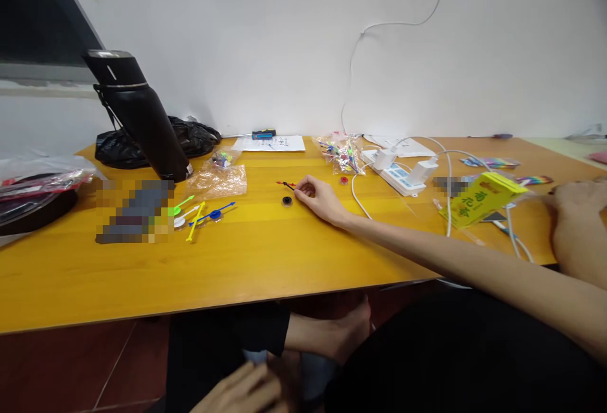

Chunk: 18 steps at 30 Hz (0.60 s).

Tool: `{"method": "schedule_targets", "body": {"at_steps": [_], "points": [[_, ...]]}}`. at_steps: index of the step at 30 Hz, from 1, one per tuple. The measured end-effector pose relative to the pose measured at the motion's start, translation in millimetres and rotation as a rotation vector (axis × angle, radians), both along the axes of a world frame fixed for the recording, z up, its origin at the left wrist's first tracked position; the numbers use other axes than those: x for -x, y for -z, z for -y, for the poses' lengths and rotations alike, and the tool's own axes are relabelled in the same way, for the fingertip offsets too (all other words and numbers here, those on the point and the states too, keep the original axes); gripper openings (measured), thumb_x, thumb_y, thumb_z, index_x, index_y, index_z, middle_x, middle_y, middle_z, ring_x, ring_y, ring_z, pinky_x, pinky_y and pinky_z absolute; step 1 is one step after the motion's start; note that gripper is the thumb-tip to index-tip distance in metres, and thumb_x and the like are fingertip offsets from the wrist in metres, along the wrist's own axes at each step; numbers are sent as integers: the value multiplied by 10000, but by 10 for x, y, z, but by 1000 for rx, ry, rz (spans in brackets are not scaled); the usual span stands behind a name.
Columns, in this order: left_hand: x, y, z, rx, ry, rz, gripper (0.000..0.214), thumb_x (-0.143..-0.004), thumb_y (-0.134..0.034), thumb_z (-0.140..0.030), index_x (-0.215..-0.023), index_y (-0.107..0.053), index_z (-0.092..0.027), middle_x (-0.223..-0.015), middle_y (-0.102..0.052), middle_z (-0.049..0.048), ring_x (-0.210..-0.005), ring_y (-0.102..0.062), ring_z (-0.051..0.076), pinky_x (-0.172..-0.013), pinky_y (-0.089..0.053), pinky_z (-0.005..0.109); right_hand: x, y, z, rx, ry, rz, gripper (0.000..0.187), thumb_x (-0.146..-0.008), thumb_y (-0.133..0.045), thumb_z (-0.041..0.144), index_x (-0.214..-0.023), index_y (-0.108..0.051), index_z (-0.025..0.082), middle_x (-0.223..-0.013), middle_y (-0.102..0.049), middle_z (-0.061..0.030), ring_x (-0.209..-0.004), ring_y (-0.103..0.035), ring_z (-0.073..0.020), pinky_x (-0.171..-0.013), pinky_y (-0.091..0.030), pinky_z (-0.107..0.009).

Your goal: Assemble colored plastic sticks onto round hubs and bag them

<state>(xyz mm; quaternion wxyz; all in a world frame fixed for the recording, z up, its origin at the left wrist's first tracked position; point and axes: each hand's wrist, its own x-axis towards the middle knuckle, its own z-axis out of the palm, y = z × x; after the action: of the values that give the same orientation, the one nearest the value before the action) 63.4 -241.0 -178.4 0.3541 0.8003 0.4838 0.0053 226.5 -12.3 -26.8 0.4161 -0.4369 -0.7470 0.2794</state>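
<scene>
My right hand (318, 198) reaches across the orange table (265, 255) and pinches one end of a small red and black stick (286, 184), fingers closed on it. A small black disc (287, 201) lies just left of the fingertips. A small red disc (344, 180) lies a little to the right of the hand. My left hand (244, 391) rests low in my lap below the table edge, fingers loosely stretched, with nothing seen in it. Green, yellow and blue sticks with discs (203, 214) lie further left.
A tilted black flask (138, 116) and a black bag (190, 138) stand at the back left. Clear bags of coloured parts (342, 152), a white power strip (398, 176) with cables and a yellow carton (478, 199) lie right. Another person's hand (576, 226) rests at the right edge.
</scene>
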Motion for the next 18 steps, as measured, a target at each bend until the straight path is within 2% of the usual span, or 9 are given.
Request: {"method": "schedule_targets", "body": {"at_steps": [2, 4, 7, 9, 11, 13, 15, 18], "points": [[472, 184, 149, 36, 18, -57, 569, -811, -494, -499, -1335, -659, -352, -1268, -712, 88, -1279, -585, 405, -1012, -484, 606, 6, 0, 7, 7, -9, 7, 146, -880, -638, 314, -910, -627, 172, -838, -688, -38, -726, -608, -153, -694, -499, -298], [681, 316, 223, 118, 117, -115, 471, -820, -516, -409, -1208, -743, -268, -1173, -745, 140, -1191, -646, 401, -976, -499, 584, 9, 2, 12, 13, -14, 14, 137, -878, -637, 306, -905, -627, 172, -832, -685, -37, -725, -606, -152, -693, -498, -296], [651, 409, 186, 220, 212, -172, 336, -827, -520, -323, -1013, -796, -272, -956, -789, 106, -980, -733, 342, -855, -562, 482, 11, 4, 16, 14, -17, 27, 120, -879, -632, 291, -901, -627, 174, -811, -675, -27, -712, -594, -145, -685, -492, -288], [593, 410, 148, 192, 149, -229, 370, -861, -464, -275, -1018, -794, -212, -974, -785, 136, -958, -740, 331, -862, -565, 455, 13, 5, 19, 12, -17, 29, 112, -878, -632, 285, -900, -625, 174, -793, -663, -18, -699, -582, -140, -678, -487, -283], [600, 371, 168, 67, 58, -292, 478, -889, -391, -204, -1229, -718, -126, -1213, -722, 198, -1139, -684, 348, -1013, -498, 501, 12, 6, 27, 12, -13, 24, 109, -881, -629, 282, -898, -623, 174, -784, -654, -14, -695, -575, -138, -676, -483, -280], [683, 286, 240, 30, 75, -399, 637, -827, -467, -173, -1454, -536, -96, -1454, -554, 229, -1365, -509, 402, -1139, -356, 600, 5, 5, 46, 14, -7, 20, 106, -882, -628, 277, -897, -628, 172, -785, -653, -17, -698, -574, -139, -679, -480, -282], [828, 142, 306, 46, 79, -403, 661, -838, -468, -178, -1496, -486, -117, -1514, -485, 210, -1408, -460, 395, -1164, -330, 602, -7, 4, 78, 14, -3, 16, 106, -878, -632, 272, -898, -634, 168, -787, -656, -22, -702, -576, -142, -686, -479, -286], [1127, -217, 309, -101, 6, -408, 580, -852, -469, -179, -1418, -593, -161, -1506, -507, 184, -1399, -469, 407, -1159, -319, 622, -31, 3, 126, 14, -17, -2, 122, -873, -634, 279, -914, -646, 164, -812, -672, -31, -716, -586, -147, -702, -482, -289]]}}
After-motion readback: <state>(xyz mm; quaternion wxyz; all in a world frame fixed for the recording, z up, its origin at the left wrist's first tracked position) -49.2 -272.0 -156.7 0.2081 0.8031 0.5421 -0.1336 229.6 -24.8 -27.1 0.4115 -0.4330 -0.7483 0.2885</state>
